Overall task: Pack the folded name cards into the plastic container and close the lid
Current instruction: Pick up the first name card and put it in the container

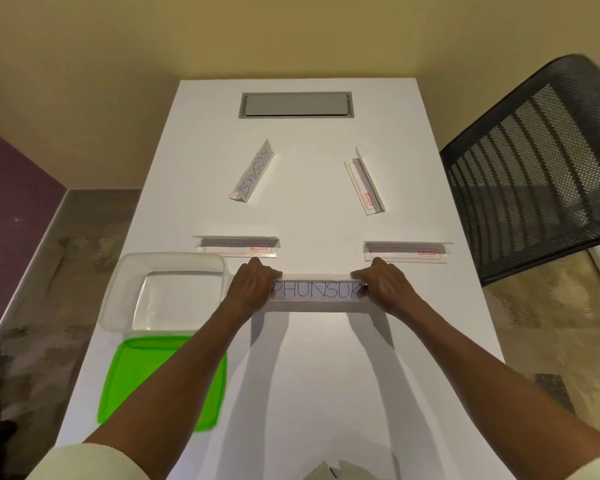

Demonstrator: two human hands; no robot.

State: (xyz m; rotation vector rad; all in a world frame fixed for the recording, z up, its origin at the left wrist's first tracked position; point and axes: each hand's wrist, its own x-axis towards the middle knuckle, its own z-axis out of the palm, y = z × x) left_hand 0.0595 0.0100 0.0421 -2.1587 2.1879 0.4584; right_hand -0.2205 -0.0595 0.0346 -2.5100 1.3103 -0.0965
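Both hands hold a name card reading PHUNSUK (317,292) just above the white table (302,375). My left hand (253,284) grips its left end and my right hand (383,284) grips its right end. Left of the card stands the clear plastic container (125,282), open and with nothing inside. Its green lid (125,393) lies flat in front of it, partly under my left forearm. Other folded name cards sit further back: one reading KOSAKSI (253,173), one at the right (364,183), and two lying crosswise (238,247) (406,251).
A grey cable hatch (296,104) is set into the table's far end. A black mesh chair (541,168) stands by the right edge. A piece of white paper (333,471) peeks in at the bottom edge. Floor lies off the table's left side.
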